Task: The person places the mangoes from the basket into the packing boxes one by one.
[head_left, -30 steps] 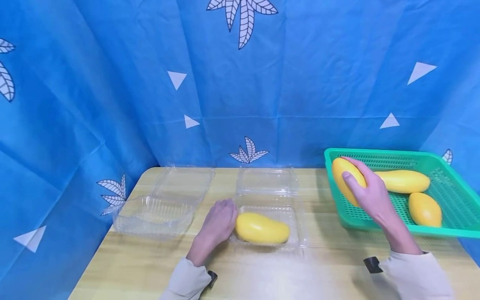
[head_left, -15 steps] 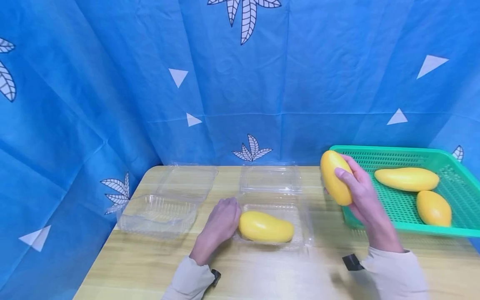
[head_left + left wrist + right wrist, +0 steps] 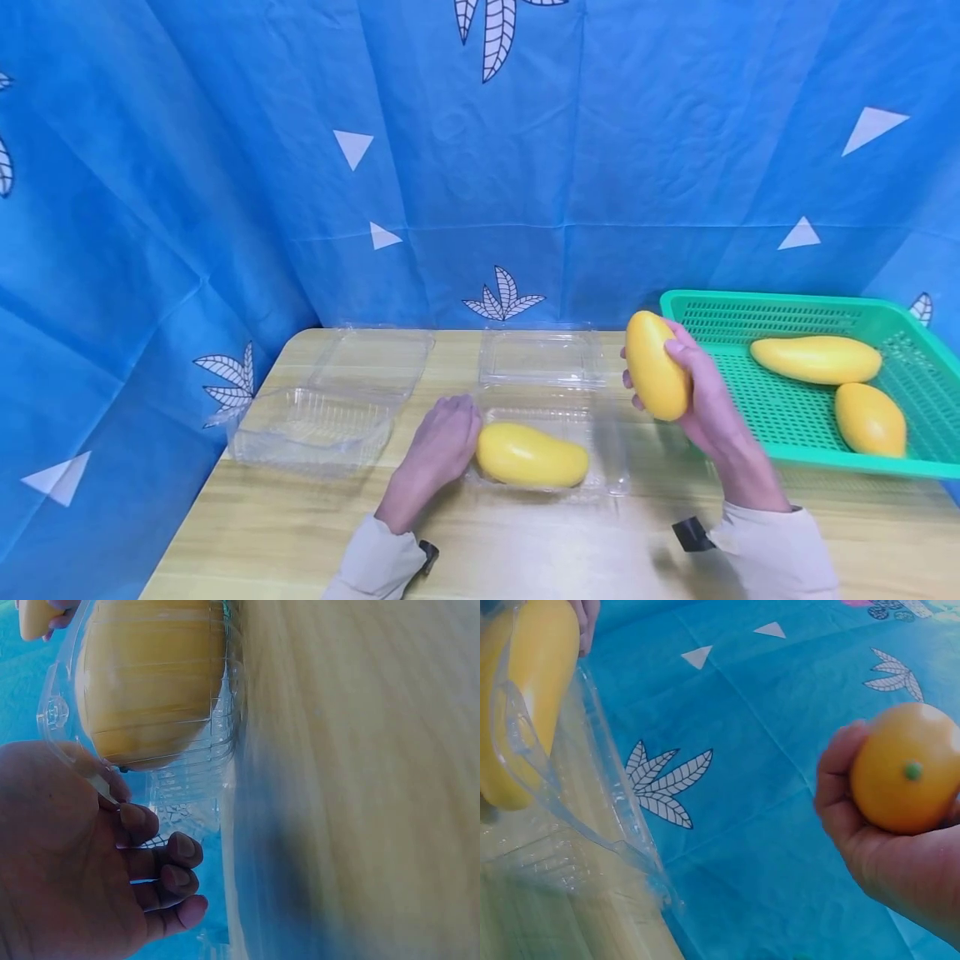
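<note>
The right hand (image 3: 708, 400) is grasping a smooth, oval yellow fruit (image 3: 656, 367), curling its fingers round it and holding it in the air near the left end of a green, perforated plastic basket (image 3: 765, 297); in the right wrist view, a small green spot is showing on the fruit's end. The left hand (image 3: 442, 442) is pinching the rim of a clear, rectangular plastic container (image 3: 603, 425) between thumb and fingers. A long, slightly curved yellow fruit (image 3: 532, 455) is lying inside that container, whose transparent lid (image 3: 540, 358) is resting folded back behind it. To the left, a second clear, ribbed plastic container (image 3: 311, 425) is standing on the pale wood-grained table (image 3: 247, 517). Inside the basket, an elongated yellow fruit (image 3: 816, 359) is lying beside a rounder orange-yellow one (image 3: 870, 419).
</note>
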Available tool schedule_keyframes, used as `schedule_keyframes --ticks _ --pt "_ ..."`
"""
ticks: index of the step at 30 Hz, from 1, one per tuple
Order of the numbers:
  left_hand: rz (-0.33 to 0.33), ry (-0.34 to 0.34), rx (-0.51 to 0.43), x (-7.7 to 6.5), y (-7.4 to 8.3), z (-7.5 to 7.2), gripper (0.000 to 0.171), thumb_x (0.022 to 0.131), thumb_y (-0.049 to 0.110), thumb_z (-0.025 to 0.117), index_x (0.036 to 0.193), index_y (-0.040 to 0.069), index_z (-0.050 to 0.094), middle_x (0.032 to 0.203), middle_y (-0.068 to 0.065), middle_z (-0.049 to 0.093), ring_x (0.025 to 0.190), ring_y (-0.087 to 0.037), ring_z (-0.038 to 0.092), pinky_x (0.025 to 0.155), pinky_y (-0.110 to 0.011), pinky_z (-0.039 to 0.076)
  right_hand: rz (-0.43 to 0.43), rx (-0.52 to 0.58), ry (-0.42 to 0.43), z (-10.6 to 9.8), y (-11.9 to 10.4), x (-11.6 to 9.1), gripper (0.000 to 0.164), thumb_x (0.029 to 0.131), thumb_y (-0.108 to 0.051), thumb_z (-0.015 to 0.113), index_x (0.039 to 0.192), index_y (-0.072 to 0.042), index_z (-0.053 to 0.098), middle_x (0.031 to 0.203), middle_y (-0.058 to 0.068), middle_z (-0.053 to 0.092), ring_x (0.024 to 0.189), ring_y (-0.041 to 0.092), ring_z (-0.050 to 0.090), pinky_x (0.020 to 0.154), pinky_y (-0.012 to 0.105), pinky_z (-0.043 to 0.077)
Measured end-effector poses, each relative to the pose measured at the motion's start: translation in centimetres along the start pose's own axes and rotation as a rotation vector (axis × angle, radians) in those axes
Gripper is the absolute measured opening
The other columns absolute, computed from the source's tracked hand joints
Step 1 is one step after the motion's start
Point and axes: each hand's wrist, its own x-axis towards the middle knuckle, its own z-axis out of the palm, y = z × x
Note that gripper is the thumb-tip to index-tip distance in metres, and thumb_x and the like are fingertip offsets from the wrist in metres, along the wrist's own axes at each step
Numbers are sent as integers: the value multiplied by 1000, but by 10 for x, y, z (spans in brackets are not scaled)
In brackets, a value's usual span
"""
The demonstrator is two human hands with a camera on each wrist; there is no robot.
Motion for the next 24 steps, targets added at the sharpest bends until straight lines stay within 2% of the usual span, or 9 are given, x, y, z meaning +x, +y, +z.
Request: schedule_keyframes --ticks 3,7,10,15,18,20,24 --pt "0 1 2 -1 0 0 30 109 14 40 80 13 47 72 -1 43 73 -21 45 73 -38 46 -11 -59 -21 2 4 0 44 109 -18 32 153 -20 32 121 11 52 94 22 64 71 38 58" --pt "16 13 7 -1 1 -1 30 108 13 41 79 13 47 71 0 42 70 -20 43 74 -38 46 -30 -178 20 6 12 3 47 108 -15 44 155 -11 36 118 13 54 90 20 63 70 35 58" --pt "21 21 9 -1 1 -1 30 108 13 41 79 13 47 71 0 42 70 -20 43 73 -37 46 3 -244 68 10 18 5 50 108 -20 51 155 -10 37 116 15 54 86 20 65 68 33 58" --pt "9 21 17 -1 1 0 29 108 14 41 80 11 47 71 -1 43 71 -21 45 67 -35 45 87 -353 82 16 27 7 55 109 -38 49 159 -19 33 118 20 52 86 27 66 67 39 60" --pt "-1 25 24 -1 1 1 29 108 14 41 80 11 47 72 -2 43 71 -22 46 66 -35 45 128 -430 43 17 31 7 56 109 -42 45 160 -23 30 119 23 52 87 29 65 69 42 58" --pt "-3 30 27 -2 2 1 30 108 14 41 80 11 47 71 -2 43 71 -22 47 65 -35 45 142 -478 -2 18 34 7 56 110 -39 45 161 -26 28 126 23 50 91 30 63 74 43 56" --pt "-4 38 45 -1 2 1 30 108 15 40 79 11 47 71 -2 43 71 -22 47 66 -35 44 116 -579 -99 18 42 7 60 109 -31 49 163 -25 24 146 23 42 113 37 58 90 51 50"
